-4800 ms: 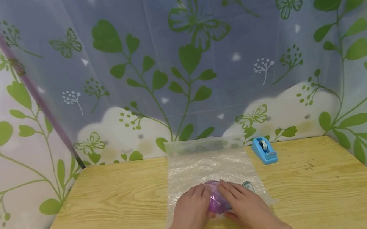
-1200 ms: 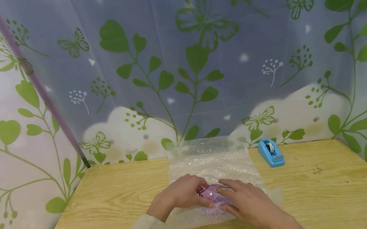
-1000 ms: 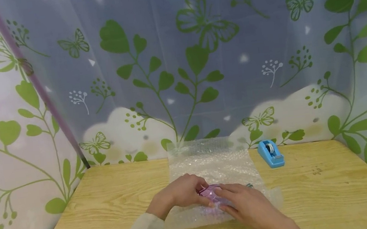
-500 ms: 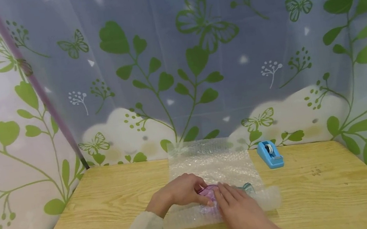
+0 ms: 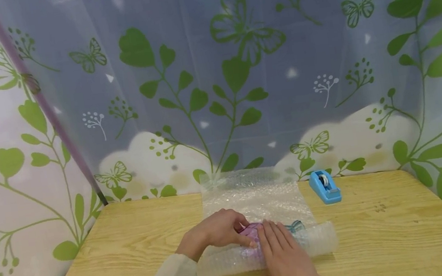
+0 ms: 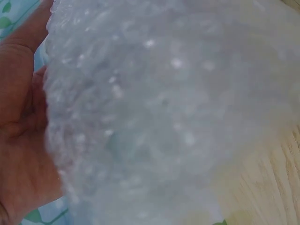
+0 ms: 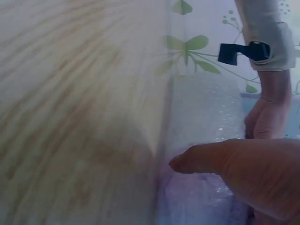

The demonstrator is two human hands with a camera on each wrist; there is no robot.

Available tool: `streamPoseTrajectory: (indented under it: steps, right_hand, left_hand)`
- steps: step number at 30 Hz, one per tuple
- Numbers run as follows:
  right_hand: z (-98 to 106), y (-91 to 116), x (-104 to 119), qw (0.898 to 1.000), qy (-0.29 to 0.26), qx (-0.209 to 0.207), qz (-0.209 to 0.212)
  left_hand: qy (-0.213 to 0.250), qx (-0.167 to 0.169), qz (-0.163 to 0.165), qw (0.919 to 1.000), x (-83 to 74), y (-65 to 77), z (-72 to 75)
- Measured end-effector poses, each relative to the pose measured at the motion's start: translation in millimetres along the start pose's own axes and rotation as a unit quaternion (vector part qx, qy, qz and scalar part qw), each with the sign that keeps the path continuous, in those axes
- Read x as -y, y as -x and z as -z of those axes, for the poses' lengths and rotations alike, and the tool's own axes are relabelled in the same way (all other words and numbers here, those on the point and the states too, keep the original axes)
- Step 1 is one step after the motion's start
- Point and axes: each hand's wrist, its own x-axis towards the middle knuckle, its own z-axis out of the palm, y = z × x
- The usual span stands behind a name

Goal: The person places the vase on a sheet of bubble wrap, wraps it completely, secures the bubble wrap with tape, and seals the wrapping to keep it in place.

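A see-through purple faceted object (image 5: 249,232) lies sideways in a sheet of bubble wrap (image 5: 249,201), and its clear teal end (image 5: 296,226) sticks out at the right. The near part of the sheet is folded up over its front. My left hand (image 5: 216,231) holds the purple part from the left, thumb over the folded wrap and fingers behind. Flat on the fold lies my right hand (image 5: 286,254), fingers straight and side by side. The right wrist view shows its thumb (image 7: 201,157) across the wrap. Wrap fills most of the left wrist view.
A blue tape dispenser (image 5: 325,187) stands beyond the wrap, to the right. The far end of the sheet reaches the back edge of the wooden table (image 5: 149,225). Behind hangs a curtain (image 5: 317,43) printed with leaves and butterflies.
The near side of the bubble wrap has come up over the purple object, which lay uncovered at first. My right hand has shifted left and nearer, flattening on the fold; my left hand stays gripping.
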Motion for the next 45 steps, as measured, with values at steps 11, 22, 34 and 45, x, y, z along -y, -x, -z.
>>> streamPoseTrajectory:
  steps: [11,22,34,45]
  right_hand:
    - [-22,-2,-1,0.996,0.011,-0.087,-0.020]
    - [-28,-10,-1,0.984,0.001,-0.174,-0.034]
    - [-22,-11,-1,0.980,-0.006,-0.185,-0.066]
    - [-26,-13,-1,0.977,-0.011,-0.199,-0.080]
  left_hand:
    - [0.028,0.007,-0.003,0.9996,4.4,-5.1,-0.2]
    - [0.006,0.002,-0.007,1.0000,6.4,-4.7,1.4]
    - [-0.248,-0.222,-0.135,0.9333,-20.3,24.0,-18.9]
    - [-0.407,-0.347,-0.116,0.8371,-42.2,51.2,-74.4]
